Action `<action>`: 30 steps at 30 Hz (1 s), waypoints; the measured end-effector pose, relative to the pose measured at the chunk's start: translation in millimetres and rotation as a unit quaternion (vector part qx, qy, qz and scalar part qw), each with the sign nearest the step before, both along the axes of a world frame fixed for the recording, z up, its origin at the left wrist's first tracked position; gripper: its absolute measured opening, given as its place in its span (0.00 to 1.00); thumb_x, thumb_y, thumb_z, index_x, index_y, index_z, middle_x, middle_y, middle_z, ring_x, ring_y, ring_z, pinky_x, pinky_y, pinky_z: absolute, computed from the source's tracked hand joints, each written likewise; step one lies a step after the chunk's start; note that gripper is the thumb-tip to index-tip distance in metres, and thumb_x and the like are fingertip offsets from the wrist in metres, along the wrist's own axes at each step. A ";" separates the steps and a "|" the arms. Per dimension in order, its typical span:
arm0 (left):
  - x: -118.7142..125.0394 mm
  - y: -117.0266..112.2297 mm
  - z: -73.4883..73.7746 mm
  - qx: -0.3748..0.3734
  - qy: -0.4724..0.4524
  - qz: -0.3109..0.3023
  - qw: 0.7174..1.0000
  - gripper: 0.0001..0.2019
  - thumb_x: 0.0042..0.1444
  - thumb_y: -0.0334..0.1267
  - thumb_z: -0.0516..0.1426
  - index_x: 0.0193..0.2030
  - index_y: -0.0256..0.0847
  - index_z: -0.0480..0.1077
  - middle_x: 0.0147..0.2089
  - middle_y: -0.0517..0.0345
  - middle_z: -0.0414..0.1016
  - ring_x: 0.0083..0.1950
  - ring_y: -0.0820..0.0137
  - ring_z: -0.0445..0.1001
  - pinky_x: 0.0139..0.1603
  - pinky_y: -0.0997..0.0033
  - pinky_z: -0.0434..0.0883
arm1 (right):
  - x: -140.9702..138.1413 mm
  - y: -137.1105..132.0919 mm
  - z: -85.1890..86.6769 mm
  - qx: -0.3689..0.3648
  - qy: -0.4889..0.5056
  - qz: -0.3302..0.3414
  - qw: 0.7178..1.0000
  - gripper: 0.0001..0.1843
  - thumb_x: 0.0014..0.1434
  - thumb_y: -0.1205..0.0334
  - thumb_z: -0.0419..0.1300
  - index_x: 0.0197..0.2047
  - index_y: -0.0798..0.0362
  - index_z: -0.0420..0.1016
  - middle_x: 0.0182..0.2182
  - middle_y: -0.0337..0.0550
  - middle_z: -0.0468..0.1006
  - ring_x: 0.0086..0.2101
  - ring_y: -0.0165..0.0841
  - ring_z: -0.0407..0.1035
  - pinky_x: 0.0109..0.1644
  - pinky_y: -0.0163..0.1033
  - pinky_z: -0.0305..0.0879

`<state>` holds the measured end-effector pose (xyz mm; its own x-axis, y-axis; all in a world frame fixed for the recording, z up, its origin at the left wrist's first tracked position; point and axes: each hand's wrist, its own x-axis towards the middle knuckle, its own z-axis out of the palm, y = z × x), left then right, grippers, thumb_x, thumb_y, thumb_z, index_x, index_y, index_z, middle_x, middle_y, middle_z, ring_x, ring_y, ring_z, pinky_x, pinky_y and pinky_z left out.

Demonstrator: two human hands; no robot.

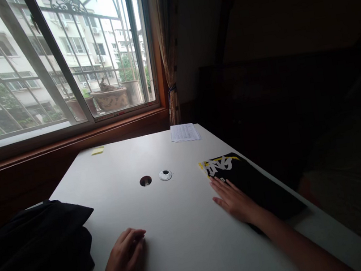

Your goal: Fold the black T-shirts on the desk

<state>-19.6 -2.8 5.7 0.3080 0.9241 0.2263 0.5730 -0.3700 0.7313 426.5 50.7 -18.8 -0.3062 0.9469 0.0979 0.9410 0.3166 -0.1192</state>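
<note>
A folded black garment (pixel 258 182) with white lettering and a yellow line lies along the right side of the white table. My right hand (pixel 232 198) rests flat on its near left edge, fingers stretched out and gripping nothing. On the tabletop, left of the middle, my left hand (pixel 126 252) lies with its fingers loosely curled in towards the thumb; nothing shows in it. A crumpled heap of dark cloth (pixel 38 252) sits at the table's left edge, apart from my left hand.
The white table (pixel 166 219) has a round hole (pixel 146 181) with a loose round cover (pixel 165 175) beside it. Printed sheets (pixel 184 133) lie at the far edge, a yellow sticky-note pad (pixel 98 151) at the far left. Beyond stand a barred window (pixel 63 58) and a tied curtain (pixel 168 51).
</note>
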 end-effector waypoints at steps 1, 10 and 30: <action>-0.3 -0.2 -0.1 0.001 0.000 -0.001 1.000 0.14 0.68 0.49 0.53 0.47 0.45 0.76 0.44 0.51 0.78 0.42 0.61 0.78 0.43 0.65 0.77 | 2.5 -0.1 0.1 0.004 0.002 0.002 1.000 0.34 0.73 0.44 0.41 0.76 0.48 0.44 0.74 0.45 0.46 0.72 0.41 0.42 0.74 0.57 0.41; 0.0 -0.1 -0.6 0.006 0.008 -0.014 1.000 0.14 0.68 0.48 0.52 0.47 0.46 0.76 0.44 0.50 0.78 0.43 0.60 0.78 0.44 0.64 0.76 | 25.2 1.7 -1.9 0.001 0.000 -0.009 1.000 0.34 0.73 0.44 0.41 0.76 0.47 0.44 0.74 0.43 0.47 0.72 0.41 0.43 0.74 0.58 0.43; 2.3 -0.1 3.9 0.036 0.044 -0.019 0.998 0.11 0.64 0.34 0.51 0.45 0.43 0.75 0.40 0.51 0.77 0.41 0.62 0.76 0.42 0.65 0.73 | 31.7 6.5 -11.4 0.006 0.027 -0.012 1.000 0.35 0.71 0.41 0.43 0.73 0.49 0.57 0.72 0.45 0.54 0.71 0.43 0.46 0.73 0.58 0.46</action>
<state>-17.2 -2.9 9.6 0.3634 0.8936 0.2634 0.6181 -0.4428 0.6495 458.2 57.1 -30.2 -0.2777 0.9525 0.1247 0.9406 0.2960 -0.1666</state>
